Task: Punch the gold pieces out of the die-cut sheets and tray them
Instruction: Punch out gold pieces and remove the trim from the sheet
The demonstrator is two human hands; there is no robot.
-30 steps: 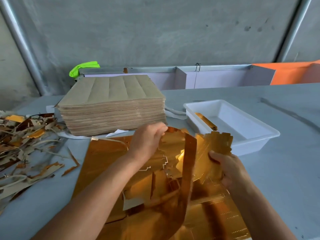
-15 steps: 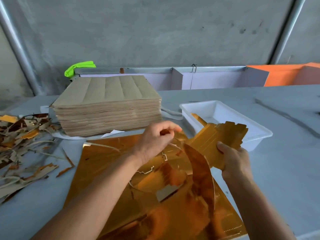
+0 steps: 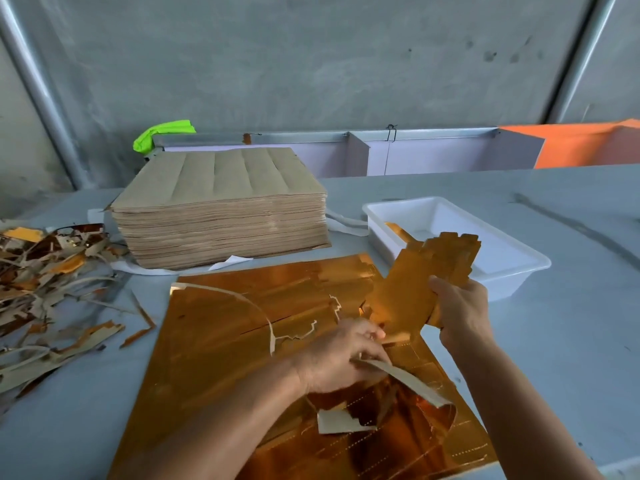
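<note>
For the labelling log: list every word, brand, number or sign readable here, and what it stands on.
None can be read.
Gold sheet: cut lines and dotted creases only, no print.
Gold pieces in the right hand: no print.
Brown stack: blank.
White tray: no label visible.

Your left hand [image 3: 341,355] dropped from the raised scrap down onto the gold sheet [image 3: 225,341], the curled strip [image 3: 412,379] fell flat, and your right hand [image 3: 459,311] pulled the gold piece [image 3: 422,278] clear.
</note>
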